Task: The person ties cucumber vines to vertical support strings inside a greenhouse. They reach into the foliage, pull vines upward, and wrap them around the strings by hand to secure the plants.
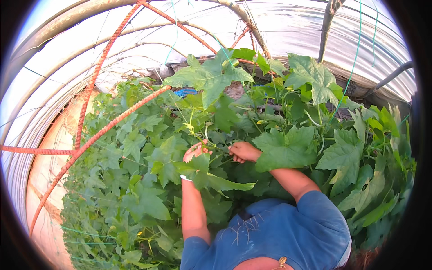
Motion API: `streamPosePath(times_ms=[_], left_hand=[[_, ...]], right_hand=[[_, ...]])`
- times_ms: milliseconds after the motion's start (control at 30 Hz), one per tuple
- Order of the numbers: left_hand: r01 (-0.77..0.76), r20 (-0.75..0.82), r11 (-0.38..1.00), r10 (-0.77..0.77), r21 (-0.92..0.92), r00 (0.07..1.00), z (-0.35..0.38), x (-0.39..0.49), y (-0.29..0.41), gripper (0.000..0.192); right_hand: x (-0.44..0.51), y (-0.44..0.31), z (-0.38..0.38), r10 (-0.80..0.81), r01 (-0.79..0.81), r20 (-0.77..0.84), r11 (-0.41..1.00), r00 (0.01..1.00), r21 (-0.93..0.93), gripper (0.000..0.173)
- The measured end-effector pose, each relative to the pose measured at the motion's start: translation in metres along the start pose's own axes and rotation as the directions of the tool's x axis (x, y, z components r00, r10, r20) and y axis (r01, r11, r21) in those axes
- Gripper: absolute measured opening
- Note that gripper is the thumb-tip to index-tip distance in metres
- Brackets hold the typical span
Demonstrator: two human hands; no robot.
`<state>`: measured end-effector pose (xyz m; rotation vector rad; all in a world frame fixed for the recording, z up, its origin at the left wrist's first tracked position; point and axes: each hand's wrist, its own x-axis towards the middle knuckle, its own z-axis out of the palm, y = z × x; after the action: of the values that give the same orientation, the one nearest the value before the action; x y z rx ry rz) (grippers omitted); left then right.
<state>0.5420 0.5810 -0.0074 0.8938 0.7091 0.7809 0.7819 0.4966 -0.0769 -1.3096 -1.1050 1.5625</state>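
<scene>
Both my hands are among broad-leaved climbing vines in front of my chest. My left hand (196, 152) is at a thin green vine stem (212, 146), its fingers bent around or beside it; leaves cover part of the palm and wrist. Just to the right, my right hand (243, 152) has its fingers curled near the same stem and a thin strand; what lies between its fingertips is too small to tell. A large lobed leaf (287, 148) covers part of my right forearm. Above my left hand is a pale yellow-green shoot (189, 127).
Rusty ribbed steel bars (118, 120) cross the left side. Green twine (354, 64) hangs from above at the right. Dense vine foliage (145, 199) surrounds my arms. Plastic sheeting (290, 30) on curved poles arches overhead, with a pale ground strip (50, 189) at the left.
</scene>
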Motion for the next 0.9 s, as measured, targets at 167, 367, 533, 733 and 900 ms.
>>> streamPosePath(times_ms=[167, 367, 533, 733, 900], left_hand=[[-0.103, -0.040, 0.986, 0.098, -0.135, 0.994, -0.008, 0.010, -0.021, 0.039], [-0.198, -0.583, 0.962, 0.272, 0.189, 0.765, 0.009, 0.016, -0.062, 0.033], [-0.173, 0.428, -0.448, 0.568, 0.877, 0.703, 0.103, -0.016, -0.077, 0.052], [-0.409, 0.252, 0.793, 0.326, 0.452, 0.911, 0.175, 0.040, -0.085, 0.039], [-0.343, -0.142, 0.932, 0.326, -0.114, 0.934, 0.204, 0.131, -0.026, 0.047]], right_hand=[[-0.037, -0.026, -0.046, -0.290, 0.280, -0.323, 0.957, 0.901, -0.079, 0.039], [-0.069, -0.029, -0.112, -0.314, 0.518, -0.591, 0.829, 0.743, 0.210, 0.022], [-0.078, -0.026, -0.118, -0.284, 0.490, -0.582, 0.841, 0.762, 0.231, 0.017], [-0.067, -0.013, -0.145, -0.322, 0.528, -0.657, 0.838, 0.682, 0.137, 0.024], [-0.082, -0.035, -0.138, -0.248, 0.462, -0.602, 0.857, 0.759, 0.228, 0.030]])
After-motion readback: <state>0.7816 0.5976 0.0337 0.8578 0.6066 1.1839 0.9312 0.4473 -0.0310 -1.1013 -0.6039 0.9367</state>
